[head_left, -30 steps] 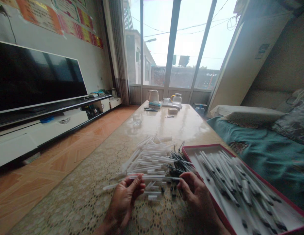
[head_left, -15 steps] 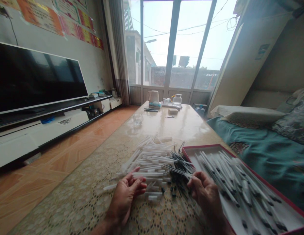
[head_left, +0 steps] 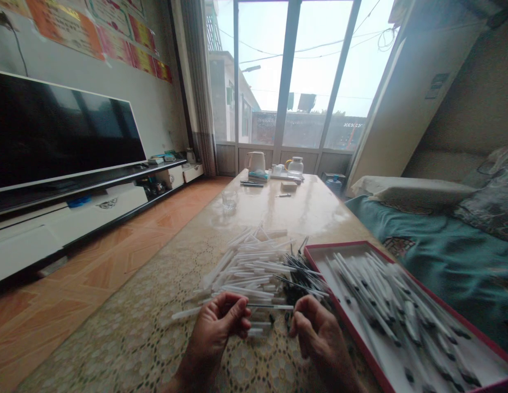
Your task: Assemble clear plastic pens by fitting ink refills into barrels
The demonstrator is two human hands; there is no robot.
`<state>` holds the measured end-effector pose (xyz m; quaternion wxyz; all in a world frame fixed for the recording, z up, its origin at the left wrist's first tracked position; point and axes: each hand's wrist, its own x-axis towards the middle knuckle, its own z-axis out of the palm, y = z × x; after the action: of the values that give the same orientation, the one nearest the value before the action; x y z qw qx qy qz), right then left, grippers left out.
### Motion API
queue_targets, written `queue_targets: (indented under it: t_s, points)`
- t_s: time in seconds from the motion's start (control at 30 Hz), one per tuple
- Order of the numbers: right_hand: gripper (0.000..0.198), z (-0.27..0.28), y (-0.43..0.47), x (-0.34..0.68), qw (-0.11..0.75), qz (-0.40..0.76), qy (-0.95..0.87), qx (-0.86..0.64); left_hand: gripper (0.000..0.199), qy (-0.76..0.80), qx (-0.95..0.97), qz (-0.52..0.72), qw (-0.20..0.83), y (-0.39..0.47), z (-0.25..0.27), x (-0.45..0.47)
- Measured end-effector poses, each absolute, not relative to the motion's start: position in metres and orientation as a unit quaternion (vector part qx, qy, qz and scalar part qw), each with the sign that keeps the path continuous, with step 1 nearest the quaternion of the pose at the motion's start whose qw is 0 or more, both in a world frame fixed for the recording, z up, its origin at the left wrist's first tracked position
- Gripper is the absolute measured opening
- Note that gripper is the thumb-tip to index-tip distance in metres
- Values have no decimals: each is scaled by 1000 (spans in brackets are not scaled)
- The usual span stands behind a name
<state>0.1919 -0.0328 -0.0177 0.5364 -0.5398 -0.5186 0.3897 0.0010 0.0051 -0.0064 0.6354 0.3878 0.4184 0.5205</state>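
Note:
My left hand [head_left: 221, 322] is closed, with thumb and forefinger pinched at the left end of a thin pen refill [head_left: 274, 307]. The refill lies level between my hands, dark towards the left and whitish at the right. My right hand [head_left: 319, 330] has curled fingers at its right end. Whether a barrel is also inside my left hand is hidden. Just beyond lies a pile of clear white pen barrels [head_left: 248, 267]. Right of it is a heap of dark refills [head_left: 299, 273]. Small black plugs [head_left: 272, 317] lie near my fingers.
At the right, a red-rimmed box [head_left: 340, 246] holds many pens with black ends. A drinking glass [head_left: 229, 201] stands farther up the patterned table [head_left: 155, 305]. A jug [head_left: 256, 162], a glass teapot [head_left: 295, 166] and a small box [head_left: 289, 186] are at the far end.
My right hand has moved left and down, from the dark refill heap towards my left hand. My left hand has closed and shifted slightly right. One refill now spans the gap between them.

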Motion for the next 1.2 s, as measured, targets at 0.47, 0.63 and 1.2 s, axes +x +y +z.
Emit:
queue_targets:
  t_s: [0.47, 0.63, 1.2]
  points:
    - [16, -2, -20, 264, 359, 13, -589, -724, 63, 457, 459, 508, 568, 6, -10, 0]
    - [14, -10, -18, 298, 200, -119, -604, -762, 53, 460, 447, 511, 573, 5, -8, 1]
    - [13, 2, -14, 300, 267, -149, -553, -775, 45, 462, 447, 496, 584, 4, 0, 3]
